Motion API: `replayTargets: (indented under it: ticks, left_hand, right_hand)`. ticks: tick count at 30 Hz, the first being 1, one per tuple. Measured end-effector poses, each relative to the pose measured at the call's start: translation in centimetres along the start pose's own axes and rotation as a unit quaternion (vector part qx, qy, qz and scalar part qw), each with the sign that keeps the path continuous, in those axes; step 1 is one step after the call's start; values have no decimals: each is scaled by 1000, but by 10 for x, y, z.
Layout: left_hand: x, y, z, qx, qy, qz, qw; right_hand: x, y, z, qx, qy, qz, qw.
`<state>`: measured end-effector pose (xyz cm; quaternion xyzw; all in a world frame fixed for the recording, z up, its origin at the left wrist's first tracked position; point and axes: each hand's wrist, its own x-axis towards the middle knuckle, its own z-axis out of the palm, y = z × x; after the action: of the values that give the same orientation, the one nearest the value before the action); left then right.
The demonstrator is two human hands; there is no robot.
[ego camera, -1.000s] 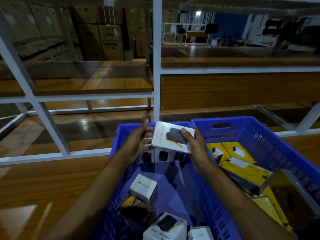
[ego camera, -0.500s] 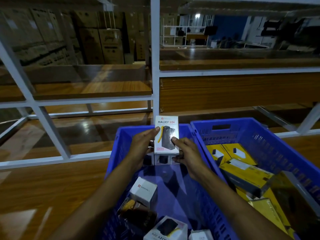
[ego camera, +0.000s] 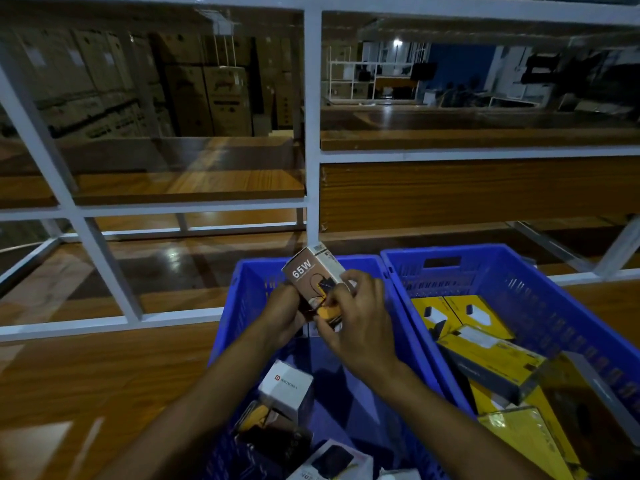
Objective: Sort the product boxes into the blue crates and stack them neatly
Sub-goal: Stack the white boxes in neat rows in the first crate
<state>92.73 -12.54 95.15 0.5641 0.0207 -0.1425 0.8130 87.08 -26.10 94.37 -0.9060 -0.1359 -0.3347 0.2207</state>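
You are holding the 65W box (ego camera: 308, 271) tilted at frame centre, over the far end of the blue crate (ego camera: 239, 296): left hand (ego camera: 284, 313) wrapping its lower edge, right hand (ego camera: 360, 320) pinching its side, probably squaring it for a neat stack.

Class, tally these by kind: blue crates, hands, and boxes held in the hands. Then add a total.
Blue crates: 2 (left crate, right crate)
Hands: 2 (left hand, right hand)
Held boxes: 1 (65W box, gripped by both hands)
Total: 5
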Motion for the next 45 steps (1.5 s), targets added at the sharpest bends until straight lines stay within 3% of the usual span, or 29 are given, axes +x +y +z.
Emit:
replayTargets:
  ticks: [4, 7, 9, 11, 14, 18, 21, 23, 28, 34, 39, 45]
  left_hand:
    - [3, 2, -6, 36, 17, 8, 999]
    - [4, 3, -11, 75, 17, 24, 997]
    - [3, 4, -12, 92, 6, 16, 996]
    - [4, 2, -15, 126, -22, 11, 992]
    - [5, 0, -15, 220, -67, 41, 972]
    - [6, -7, -11, 334, -59, 72, 938]
    - [13, -16, -13, 382, -64, 81, 918]
    - [21, -24, -15, 438, -41, 86, 894]
    - [37, -45, -13, 500, -52, 27, 864]
    - [61, -68, -17, 580, -58, 39, 812]
    - [66, -81, -4, 586, -51, 74, 805]
    - [73, -97, 2, 560, -16, 78, 825]
  right_hand:
    - [4, 14, 0, 137, 10, 87, 987]
    - [9, 27, -3, 317, -23, 208, 925]
    - [9, 35, -2, 357, -70, 233, 902]
    - [8, 40, 0, 352, -101, 233, 901]
    - [7, 41, 4, 307, -137, 233, 912]
    - [5, 41, 12, 246, -163, 226, 928]
    - [5, 48, 14, 121, -174, 161, 964]
    - [8, 52, 15, 36, -208, 127, 969]
    - [19, 64, 23, -65, -330, 93, 937]
    - [21, 69, 30, -163, -354, 62, 919]
    - [24, 69, 39, -227, -348, 52, 908]
    - [29, 73, 50, -238, -369, 56, 897]
